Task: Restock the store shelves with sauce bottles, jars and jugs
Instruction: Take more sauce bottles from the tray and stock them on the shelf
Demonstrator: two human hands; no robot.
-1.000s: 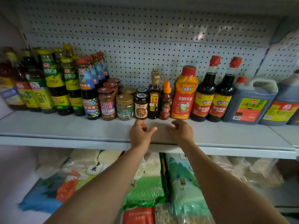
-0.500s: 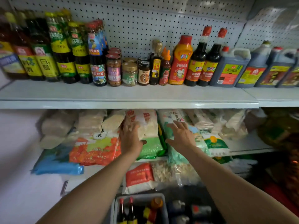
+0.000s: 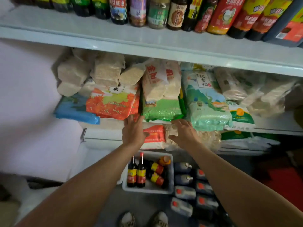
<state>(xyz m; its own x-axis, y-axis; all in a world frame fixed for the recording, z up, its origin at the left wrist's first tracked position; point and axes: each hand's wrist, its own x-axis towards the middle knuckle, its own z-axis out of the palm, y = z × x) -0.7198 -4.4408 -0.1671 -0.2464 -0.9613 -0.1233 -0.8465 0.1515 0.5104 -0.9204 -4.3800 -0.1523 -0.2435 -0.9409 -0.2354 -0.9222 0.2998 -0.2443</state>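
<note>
Both empty, fingers spread: my left hand (image 3: 133, 131) and right hand (image 3: 184, 132) hover at the rice shelf's front edge (image 3: 262, 129), above the white plastic bin (image 3: 171, 176) holding dark sauce bottles (image 3: 136, 173).

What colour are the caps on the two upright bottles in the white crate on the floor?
Red, on both upright bottles in the white crate; the head view shows them best.

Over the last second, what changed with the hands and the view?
Both hands dropped from the sauce shelf edge: left hand and right hand now hang open and empty before the rice bags, above the floor bin. The view tilted down. Shelf bottles and bags stayed put.
</note>
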